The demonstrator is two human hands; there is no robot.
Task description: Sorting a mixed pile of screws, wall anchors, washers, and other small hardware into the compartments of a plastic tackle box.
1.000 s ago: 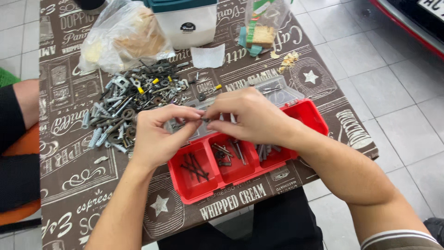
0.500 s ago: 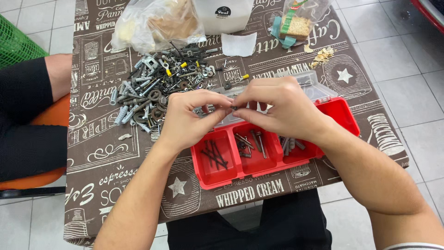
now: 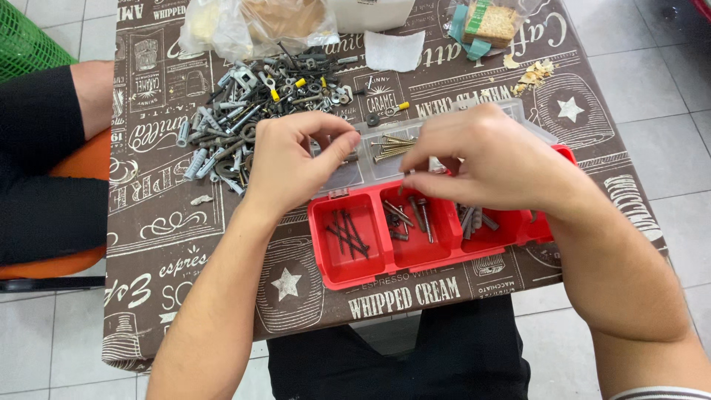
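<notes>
Both hands work over a red tray (image 3: 355,270) that sits at the near edge of the counter (image 3: 170,244), which wears a brown printed cloth. The left hand (image 3: 289,163) hovers just beyond the tray's left compartment, its thumb and fingers pinched narrow; whether they hold anything I cannot tell. The right hand (image 3: 489,159) is above the tray's middle and right compartments, fingers curled narrow, and what it grips is hidden. Dark screws (image 3: 344,233) lie in the left compartment. The tray's clear lid (image 3: 392,144) stands open beyond it, under the hands. A heap of loose hardware (image 3: 244,111) lies beyond the tray to its left.
</notes>
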